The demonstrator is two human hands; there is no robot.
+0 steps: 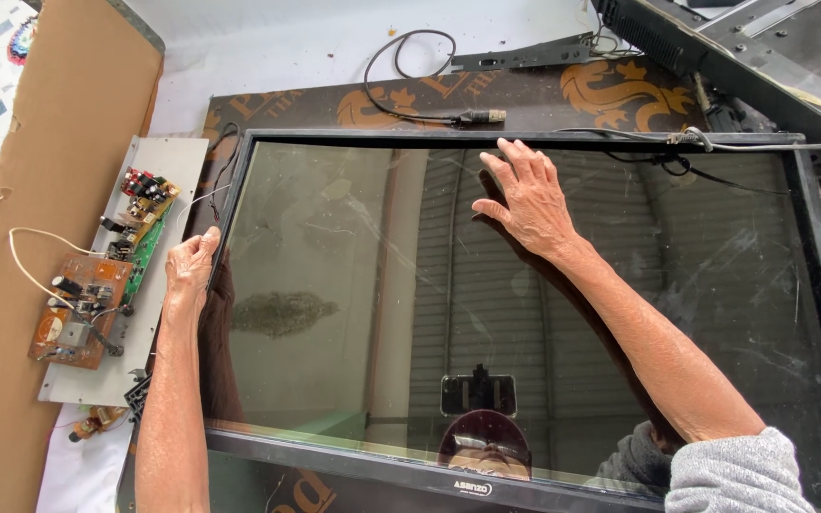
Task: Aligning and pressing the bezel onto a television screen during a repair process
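dark mat (620, 95) under screen (353, 313); left hand (190, 271) grips edge.

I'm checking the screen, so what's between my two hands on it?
In the head view, only bare dark glass of the screen lies between the left hand at its left edge and the right hand near the top.

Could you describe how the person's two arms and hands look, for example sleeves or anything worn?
The left hand and its forearm are bare, with no sleeve, glove, watch or ring visible. The right hand is bare too; its forearm is uncovered up to a grey knitted sleeve pushed up near the elbow.
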